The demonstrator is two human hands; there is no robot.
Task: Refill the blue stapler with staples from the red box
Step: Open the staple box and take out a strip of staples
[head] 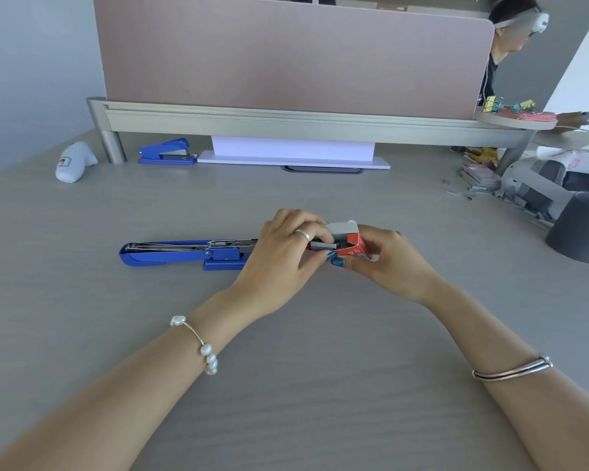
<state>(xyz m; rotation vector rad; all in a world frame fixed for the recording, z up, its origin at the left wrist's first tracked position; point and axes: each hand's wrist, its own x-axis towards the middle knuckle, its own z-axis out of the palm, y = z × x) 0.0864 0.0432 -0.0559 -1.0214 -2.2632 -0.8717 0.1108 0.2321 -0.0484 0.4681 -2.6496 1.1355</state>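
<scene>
The blue stapler (181,253) lies flat on the grey desk, swung fully open with its metal staple channel facing up; its right end is hidden behind my left hand. My right hand (393,263) holds the small red staple box (354,244), whose grey flap stands open. My left hand (286,256) pinches a grey strip of staples (323,246) at the box's mouth, partly out of the box.
A second blue stapler (167,151) sits at the back left beside a white device (74,161). Loose staple strips (473,190) and a dark grey cup (580,229) are at the right. A pink divider panel (293,52) closes the back; another person sits behind it.
</scene>
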